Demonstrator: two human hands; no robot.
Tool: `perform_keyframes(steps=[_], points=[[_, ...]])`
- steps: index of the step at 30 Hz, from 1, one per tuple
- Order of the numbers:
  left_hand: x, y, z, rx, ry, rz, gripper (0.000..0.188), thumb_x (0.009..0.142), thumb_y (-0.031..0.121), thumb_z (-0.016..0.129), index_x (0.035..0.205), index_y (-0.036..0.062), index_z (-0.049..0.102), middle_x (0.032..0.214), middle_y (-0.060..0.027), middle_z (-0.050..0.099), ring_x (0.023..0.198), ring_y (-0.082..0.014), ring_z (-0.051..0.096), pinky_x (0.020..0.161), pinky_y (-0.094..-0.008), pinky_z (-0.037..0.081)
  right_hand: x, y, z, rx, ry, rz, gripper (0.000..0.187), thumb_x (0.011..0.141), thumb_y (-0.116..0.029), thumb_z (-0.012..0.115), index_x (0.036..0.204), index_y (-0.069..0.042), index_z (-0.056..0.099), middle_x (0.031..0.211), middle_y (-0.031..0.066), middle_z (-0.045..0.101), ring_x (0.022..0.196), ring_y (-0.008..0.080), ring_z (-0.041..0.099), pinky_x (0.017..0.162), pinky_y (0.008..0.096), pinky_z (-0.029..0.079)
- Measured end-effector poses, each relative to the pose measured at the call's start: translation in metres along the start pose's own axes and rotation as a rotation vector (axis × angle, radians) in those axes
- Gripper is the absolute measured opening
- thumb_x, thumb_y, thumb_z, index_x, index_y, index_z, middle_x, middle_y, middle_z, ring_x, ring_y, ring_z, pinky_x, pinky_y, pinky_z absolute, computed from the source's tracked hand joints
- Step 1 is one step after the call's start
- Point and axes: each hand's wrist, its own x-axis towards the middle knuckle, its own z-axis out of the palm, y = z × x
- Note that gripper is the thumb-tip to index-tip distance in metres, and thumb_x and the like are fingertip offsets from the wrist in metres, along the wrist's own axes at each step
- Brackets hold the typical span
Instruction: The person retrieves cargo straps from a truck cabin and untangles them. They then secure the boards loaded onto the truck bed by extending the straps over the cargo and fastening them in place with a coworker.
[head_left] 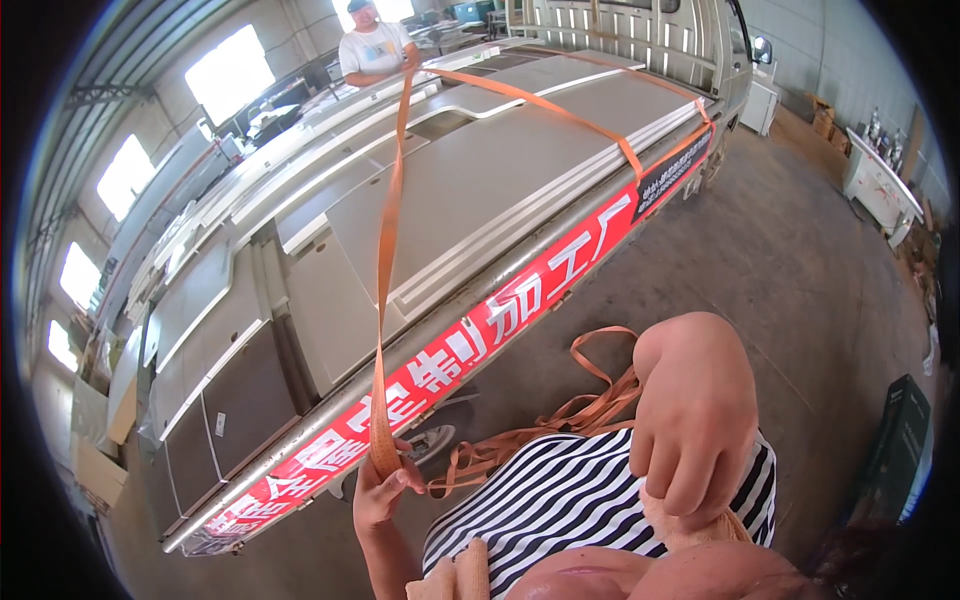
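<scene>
Left hand [380,490], lower centre: fingers closed on an orange ratchet strap [385,300] rising across the truck bed [300,300] of grey panels [500,170] toward a second person [375,45], top centre. Right hand [690,440], lower right: fingers curled shut over loose strap against the striped shirt [560,500].

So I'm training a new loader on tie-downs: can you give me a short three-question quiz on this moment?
1. True or false: the orange strap runs up from the left hand across the grey panels on the truck bed.
2. Which hand has its grip on that taut run? A) left B) right
3. Fill in: a person stands at the truck's ___ side.

Key: 1 true; 2 A, since the right hand is against the striped shirt, near the slack strap; 3 far.
</scene>
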Motion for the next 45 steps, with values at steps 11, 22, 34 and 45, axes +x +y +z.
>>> perform_keyframes(steps=[11, 22, 34, 45], points=[[0.006, 0.054, 0.037, 0.076, -0.059, 0.118, 0.069, 0.078, 0.02, 0.074, 0.129, -0.0075, 0.036, 0.086, -0.0169, 0.064, 0.074, -0.0232, 0.067, 0.068, -0.0325, 0.056, 0.008, -0.003, -0.004, -0.129, 0.643, 0.271, 0.034, 0.082, -0.014, 0.073, 0.108, 0.003, 0.06, 0.1, 0.0101, 0.063, 0.093, 0.0209, 0.057, 0.075, 0.0316, 0.043], [0.07, 0.006, 0.049, -0.02, 0.145, -0.076, 0.02, 0.091, 0.012, 0.06, 0.107, 0.0028, 0.053, 0.079, -0.0025, 0.058, 0.069, -0.0104, 0.057, 0.061, -0.0238, 0.046, 0.088, 0.024, -0.003, 0.515, 1.037, 0.401, 0.024, 0.087, -0.019, 0.067, 0.094, 0.004, 0.064, 0.091, 0.0119, 0.067, 0.086, 0.0251, 0.064, 0.079, 0.0382, 0.051], [0.074, -0.014, 0.049, 0.053, 0.162, -0.145, 0.026, 0.091, 0.017, 0.06, 0.111, 0.0038, 0.052, 0.08, -0.0015, 0.057, 0.07, -0.0104, 0.056, 0.066, -0.0253, 0.047, 0.072, 0.032, -0.001, -0.166, 0.676, 0.338, 0.027, 0.088, -0.026, 0.06, 0.09, -0.001, 0.052, 0.08, 0.007, 0.062, 0.075, 0.0175, 0.058, 0.069, 0.0365, 0.048], [0.062, -0.036, 0.033, -0.085, 0.151, -0.158, 0.021, 0.094, 0.015, 0.057, 0.112, 0.005, 0.05, 0.083, -0.001, 0.058, 0.074, -0.0095, 0.057, 0.07, -0.0259, 0.05, 0.074, 0.014, 0.009, 0.1, 0.693, -0.066, 0.02, 0.088, -0.017, 0.051, 0.103, -0.008, 0.042, 0.101, 0.006, 0.053, 0.096, 0.0142, 0.051, 0.085, 0.0342, 0.04]])
